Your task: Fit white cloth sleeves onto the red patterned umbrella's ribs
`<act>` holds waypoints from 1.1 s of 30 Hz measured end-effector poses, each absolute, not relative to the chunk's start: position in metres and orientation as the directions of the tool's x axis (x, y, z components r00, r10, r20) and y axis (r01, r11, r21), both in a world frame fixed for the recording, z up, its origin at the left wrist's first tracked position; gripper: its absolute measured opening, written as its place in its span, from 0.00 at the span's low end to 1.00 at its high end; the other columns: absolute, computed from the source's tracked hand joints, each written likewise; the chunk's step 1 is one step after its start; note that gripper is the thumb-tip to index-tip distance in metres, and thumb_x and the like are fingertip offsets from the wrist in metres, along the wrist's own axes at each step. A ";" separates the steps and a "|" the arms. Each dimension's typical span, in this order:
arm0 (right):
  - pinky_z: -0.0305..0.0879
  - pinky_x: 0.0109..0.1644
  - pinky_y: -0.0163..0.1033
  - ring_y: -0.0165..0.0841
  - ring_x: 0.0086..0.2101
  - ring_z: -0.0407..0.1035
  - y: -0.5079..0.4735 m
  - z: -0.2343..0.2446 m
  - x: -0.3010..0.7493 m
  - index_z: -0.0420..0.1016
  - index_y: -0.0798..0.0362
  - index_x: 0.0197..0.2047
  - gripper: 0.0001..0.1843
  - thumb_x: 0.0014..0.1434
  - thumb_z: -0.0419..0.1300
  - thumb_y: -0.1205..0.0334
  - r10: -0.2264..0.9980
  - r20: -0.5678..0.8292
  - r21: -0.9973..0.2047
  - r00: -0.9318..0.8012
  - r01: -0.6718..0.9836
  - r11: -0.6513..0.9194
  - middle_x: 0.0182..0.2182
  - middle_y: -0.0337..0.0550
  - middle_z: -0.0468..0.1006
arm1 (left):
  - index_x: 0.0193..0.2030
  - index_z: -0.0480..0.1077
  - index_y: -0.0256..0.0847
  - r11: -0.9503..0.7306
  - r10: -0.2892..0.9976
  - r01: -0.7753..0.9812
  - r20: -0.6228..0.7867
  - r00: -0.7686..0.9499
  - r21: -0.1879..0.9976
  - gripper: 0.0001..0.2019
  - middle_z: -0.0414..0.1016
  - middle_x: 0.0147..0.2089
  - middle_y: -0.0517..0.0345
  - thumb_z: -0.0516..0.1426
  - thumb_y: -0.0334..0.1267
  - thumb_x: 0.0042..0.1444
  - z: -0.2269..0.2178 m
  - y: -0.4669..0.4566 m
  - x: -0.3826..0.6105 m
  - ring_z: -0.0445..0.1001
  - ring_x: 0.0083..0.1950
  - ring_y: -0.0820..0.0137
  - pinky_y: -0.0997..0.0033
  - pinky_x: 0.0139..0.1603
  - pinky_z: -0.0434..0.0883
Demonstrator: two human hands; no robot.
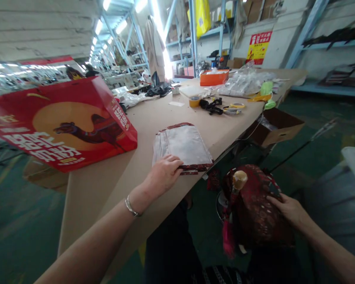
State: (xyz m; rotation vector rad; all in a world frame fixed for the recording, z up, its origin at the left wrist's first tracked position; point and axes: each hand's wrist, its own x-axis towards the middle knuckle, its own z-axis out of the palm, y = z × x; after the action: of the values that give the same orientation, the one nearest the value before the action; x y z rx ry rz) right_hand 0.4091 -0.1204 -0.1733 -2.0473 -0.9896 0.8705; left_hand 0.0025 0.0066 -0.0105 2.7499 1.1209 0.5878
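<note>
Left hand [165,173] and right hand [291,211] stand well apart. Left lies on the near edge of a stack of pale, dark-red-trimmed pieces [186,142], fingers curled at the trim; whether they pinch it cannot be determined. Right touches the side of a dark red patterned bag [258,213], below table level near the lap; its grip is likewise unclear.

Risk one: the stack sits at the edge of the table [111,193], one corner at the brink. A sideways drag by the left hand could tip pieces onto the green floor [205,236]. Its layers are not squared, so a pull on one could carry others along.

Risk two: the bag hangs low, with a pink tassel [228,238] and a tan knob [240,179] at its front. Should the right hand slacken, the bag could slide floorward; the tassel could snag. Support beneath it is not clearly visible.

Grey bin [340,197] stands beyond the right forearm; a wide swing could strike it.
</note>
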 end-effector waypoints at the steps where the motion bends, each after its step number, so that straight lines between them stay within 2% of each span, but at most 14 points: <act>1: 0.68 0.42 0.50 0.49 0.35 0.74 -0.120 -0.183 0.412 0.77 0.51 0.34 0.23 0.40 0.62 0.44 0.846 -0.243 -0.746 0.475 0.466 -0.476 0.33 0.50 0.81 | 0.37 0.74 0.41 -0.719 0.692 0.666 0.290 0.661 0.198 0.07 0.75 0.40 0.51 0.53 0.33 0.57 -0.011 0.007 0.002 0.71 0.44 0.63 0.62 0.50 0.67; 3: 0.67 0.47 0.51 0.50 0.40 0.73 -0.116 -0.188 0.415 0.76 0.53 0.40 0.29 0.40 0.61 0.42 0.866 -0.153 -0.669 0.476 0.595 -0.445 0.40 0.54 0.80 | 0.38 0.73 0.40 -0.709 0.699 0.696 0.243 0.672 0.115 0.09 0.75 0.41 0.50 0.51 0.35 0.60 -0.008 0.008 0.002 0.72 0.44 0.64 0.63 0.48 0.68; 5: 0.66 0.49 0.51 0.48 0.43 0.72 -0.113 -0.175 0.410 0.73 0.55 0.47 0.32 0.45 0.58 0.41 0.885 0.044 -0.666 0.463 0.674 -0.319 0.46 0.55 0.77 | 0.38 0.72 0.38 -0.694 0.714 0.719 0.176 0.678 0.049 0.12 0.75 0.40 0.50 0.48 0.35 0.62 -0.002 0.009 0.003 0.72 0.44 0.64 0.64 0.47 0.69; 7: 0.67 0.49 0.48 0.44 0.43 0.73 -0.115 -0.149 0.393 0.73 0.54 0.47 0.26 0.53 0.54 0.43 0.905 0.203 -0.676 0.373 0.723 -0.146 0.45 0.52 0.77 | 0.37 0.72 0.37 -0.682 0.727 0.731 0.113 0.678 0.002 0.14 0.75 0.39 0.49 0.45 0.35 0.64 0.003 0.010 0.003 0.73 0.43 0.65 0.65 0.46 0.69; 9: 0.69 0.45 0.43 0.39 0.39 0.74 -0.120 -0.116 0.363 0.74 0.51 0.44 0.18 0.59 0.53 0.49 0.945 0.254 -0.684 0.207 0.729 0.025 0.39 0.46 0.79 | 0.37 0.71 0.37 -0.677 0.732 0.735 0.084 0.676 -0.022 0.15 0.75 0.38 0.51 0.44 0.35 0.65 0.006 0.013 0.002 0.73 0.42 0.66 0.67 0.45 0.69; 11: 0.69 0.41 0.38 0.34 0.35 0.74 -0.125 -0.083 0.325 0.74 0.50 0.41 0.12 0.63 0.52 0.55 0.957 0.285 -0.681 -0.051 0.691 0.240 0.35 0.43 0.79 | 0.38 0.71 0.38 -0.680 0.729 0.732 0.074 0.680 -0.034 0.15 0.74 0.38 0.52 0.44 0.34 0.64 0.008 0.016 0.002 0.73 0.42 0.67 0.69 0.44 0.69; 14: 0.68 0.39 0.36 0.31 0.34 0.71 -0.120 -0.047 0.269 0.73 0.51 0.40 0.09 0.64 0.51 0.63 0.834 0.405 -0.617 -0.374 0.562 0.551 0.33 0.42 0.77 | 0.38 0.71 0.37 -0.696 0.713 0.715 0.057 0.699 -0.062 0.14 0.74 0.38 0.52 0.46 0.37 0.65 0.010 0.018 0.004 0.73 0.42 0.67 0.68 0.44 0.69; 16: 0.68 0.41 0.38 0.33 0.36 0.69 -0.105 -0.036 0.241 0.73 0.53 0.39 0.09 0.64 0.52 0.65 0.762 0.483 -0.553 -0.431 0.525 0.647 0.34 0.44 0.76 | 0.38 0.71 0.37 -0.718 0.690 0.691 0.045 0.723 -0.085 0.13 0.73 0.40 0.51 0.48 0.40 0.64 0.011 0.016 0.005 0.73 0.43 0.65 0.67 0.45 0.69; 19: 0.67 0.46 0.42 0.35 0.41 0.67 -0.078 -0.035 0.219 0.73 0.54 0.40 0.09 0.64 0.52 0.66 0.738 0.523 -0.503 -0.427 0.544 0.671 0.38 0.47 0.75 | 0.38 0.71 0.36 -0.734 0.671 0.670 0.034 0.740 -0.111 0.10 0.73 0.39 0.50 0.49 0.37 0.63 0.010 0.015 0.005 0.72 0.42 0.65 0.66 0.45 0.69; 22: 0.66 0.47 0.42 0.35 0.41 0.66 -0.056 -0.043 0.212 0.74 0.54 0.38 0.09 0.64 0.52 0.65 0.760 0.507 -0.523 -0.407 0.556 0.646 0.38 0.47 0.75 | 0.35 0.71 0.36 -0.729 0.679 0.677 0.024 0.734 -0.104 0.10 0.73 0.37 0.51 0.48 0.31 0.61 0.009 0.017 0.002 0.73 0.39 0.67 0.70 0.40 0.69; 27: 0.65 0.48 0.42 0.36 0.42 0.66 -0.030 -0.034 0.207 0.75 0.55 0.38 0.11 0.65 0.51 0.64 0.788 0.504 -0.487 -0.354 0.637 0.598 0.39 0.46 0.75 | 0.33 0.72 0.37 -0.687 0.725 0.726 0.051 0.687 -0.023 0.12 0.74 0.34 0.53 0.48 0.31 0.60 0.013 0.022 0.004 0.74 0.36 0.68 0.72 0.36 0.68; 30: 0.63 0.51 0.43 0.37 0.43 0.66 -0.011 -0.018 0.200 0.76 0.56 0.41 0.11 0.64 0.52 0.65 0.811 0.467 -0.442 -0.352 0.701 0.559 0.40 0.47 0.75 | 0.33 0.73 0.37 -0.629 0.775 0.777 0.103 0.623 0.027 0.11 0.75 0.33 0.54 0.50 0.31 0.58 0.018 0.025 0.008 0.74 0.35 0.68 0.72 0.35 0.67; 33: 0.62 0.52 0.43 0.38 0.45 0.65 0.007 -0.004 0.188 0.77 0.55 0.42 0.12 0.63 0.54 0.61 0.825 0.372 -0.351 -0.425 0.758 0.549 0.40 0.47 0.75 | 0.33 0.74 0.37 -0.638 0.767 0.766 0.145 0.625 0.076 0.11 0.75 0.32 0.54 0.50 0.31 0.58 0.021 0.028 0.009 0.73 0.34 0.68 0.71 0.34 0.67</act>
State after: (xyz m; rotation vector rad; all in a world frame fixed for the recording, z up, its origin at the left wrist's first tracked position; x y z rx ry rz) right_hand 0.1877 0.0074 -0.0041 -1.2756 -2.2833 0.1762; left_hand 0.0089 0.0280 0.0208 2.8254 1.3329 0.2570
